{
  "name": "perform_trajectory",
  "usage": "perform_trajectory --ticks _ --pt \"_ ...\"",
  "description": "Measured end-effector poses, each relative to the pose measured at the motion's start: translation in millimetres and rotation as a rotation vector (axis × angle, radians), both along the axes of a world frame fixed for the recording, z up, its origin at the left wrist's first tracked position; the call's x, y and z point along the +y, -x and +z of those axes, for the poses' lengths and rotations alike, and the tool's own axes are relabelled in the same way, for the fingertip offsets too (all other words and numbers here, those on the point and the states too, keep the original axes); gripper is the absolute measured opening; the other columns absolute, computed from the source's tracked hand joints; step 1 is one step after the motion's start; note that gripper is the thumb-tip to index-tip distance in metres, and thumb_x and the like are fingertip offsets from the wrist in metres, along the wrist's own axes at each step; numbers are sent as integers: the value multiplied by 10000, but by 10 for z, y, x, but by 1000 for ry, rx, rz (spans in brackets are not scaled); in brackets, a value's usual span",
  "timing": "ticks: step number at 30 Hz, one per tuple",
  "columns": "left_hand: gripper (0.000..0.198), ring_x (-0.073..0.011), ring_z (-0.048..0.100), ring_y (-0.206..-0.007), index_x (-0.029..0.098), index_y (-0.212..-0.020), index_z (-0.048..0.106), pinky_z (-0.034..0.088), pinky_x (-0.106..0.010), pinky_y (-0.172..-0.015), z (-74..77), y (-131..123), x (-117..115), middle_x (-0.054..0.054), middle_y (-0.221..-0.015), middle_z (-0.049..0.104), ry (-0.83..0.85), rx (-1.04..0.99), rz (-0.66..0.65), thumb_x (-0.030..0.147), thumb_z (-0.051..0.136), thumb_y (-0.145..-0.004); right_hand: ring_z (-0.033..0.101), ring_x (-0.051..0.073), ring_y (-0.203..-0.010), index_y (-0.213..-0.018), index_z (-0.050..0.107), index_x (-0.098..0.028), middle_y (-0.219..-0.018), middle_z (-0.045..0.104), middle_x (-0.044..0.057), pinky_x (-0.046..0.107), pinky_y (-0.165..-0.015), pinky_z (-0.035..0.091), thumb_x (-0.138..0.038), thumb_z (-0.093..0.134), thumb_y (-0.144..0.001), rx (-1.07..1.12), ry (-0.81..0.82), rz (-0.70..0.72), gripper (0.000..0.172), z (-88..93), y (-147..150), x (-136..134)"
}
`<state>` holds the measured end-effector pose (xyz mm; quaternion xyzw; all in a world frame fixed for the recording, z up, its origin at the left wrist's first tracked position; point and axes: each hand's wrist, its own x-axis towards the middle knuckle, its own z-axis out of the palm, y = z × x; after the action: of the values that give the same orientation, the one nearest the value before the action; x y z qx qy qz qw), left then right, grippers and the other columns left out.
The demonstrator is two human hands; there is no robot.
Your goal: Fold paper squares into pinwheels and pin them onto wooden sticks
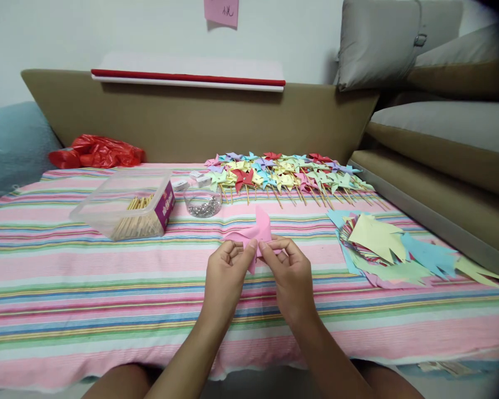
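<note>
Both my hands hold a pink cut paper piece [258, 228] just above the striped cloth, in front of me. My left hand [225, 278] pinches its left flaps between thumb and fingers. My right hand [289, 276] pinches the right side, fingers curled. The paper's corners are folded partly towards its middle, like a pinwheel in the making.
A clear plastic box of wooden sticks [130, 205] stands at the left. A small glass bowl of silvery pins [203, 204] sits behind the paper. Several finished paper pinwheels [283, 173] lie at the back. A pile of cut coloured papers [388, 249] lies at the right. Red bag [95, 151] far left.
</note>
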<state>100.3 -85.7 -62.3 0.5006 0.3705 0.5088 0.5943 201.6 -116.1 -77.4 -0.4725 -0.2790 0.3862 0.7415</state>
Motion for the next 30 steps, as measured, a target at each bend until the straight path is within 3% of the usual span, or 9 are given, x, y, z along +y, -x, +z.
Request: perform_trajectory --ticks 5,13,18,22,26,28,30 --pt "292 -103 489 -661 158 -764 585 387 -219 -611 -1 -9 -4 39 -662 504 -1 21 -11 386 748 -847 699 151 -804 -741 646 -179 -990 694 18 287 -735 574 -340 842 -725 0 -15 -25 254 2 14 6" --pt "338 -90 478 -603 168 -718 534 375 -210 -573 -22 -9 13 46 -635 527 -77 74 -8 409 713 -874 696 169 -809 -768 613 -191 -996 693 38 312 -739 578 -368 809 -755 -106 -6 -18 264 -12 36 7" --pt "313 -82 518 -602 160 -729 571 411 -189 -589 62 75 93 46 -648 579 31 -125 84 377 777 -821 673 178 -893 -1021 588 -234 -1034 663 41 353 -844 549 -397 716 -849 -266 -68 -92 269 74 87 -33" --pt "258 -90 610 -660 130 -793 675 499 -197 -669 228 363 253 11 -732 671 119 -372 255 318 846 -749 680 184 -902 -1130 549 -252 -1091 649 52 388 -866 544 -412 626 -915 -344 -131 -180 279 105 70 2" --pt "103 -114 698 -810 117 -833 729 556 -209 -769 396 783 404 -43 -885 752 130 -569 432 180 803 -798 683 207 -919 -1060 590 -215 -1055 663 74 390 -850 547 -433 576 -931 -635 -49 -86 253 92 -41 354" --pt "24 -109 706 -833 116 -838 738 565 -200 -777 451 960 425 -48 -904 763 138 -611 504 131 737 -857 690 206 -929 -1069 575 -204 -1104 677 96 371 -809 559 -420 487 -970 -904 -12 41 253 129 -64 676" --pt "83 -107 708 -835 115 -824 739 573 -198 -787 485 1088 407 -44 -883 762 157 -643 537 108 693 -892 693 204 -925 -1047 595 -196 -1104 701 97 350 -788 561 -380 518 -953 -1058 -9 144 220 207 -30 1063"
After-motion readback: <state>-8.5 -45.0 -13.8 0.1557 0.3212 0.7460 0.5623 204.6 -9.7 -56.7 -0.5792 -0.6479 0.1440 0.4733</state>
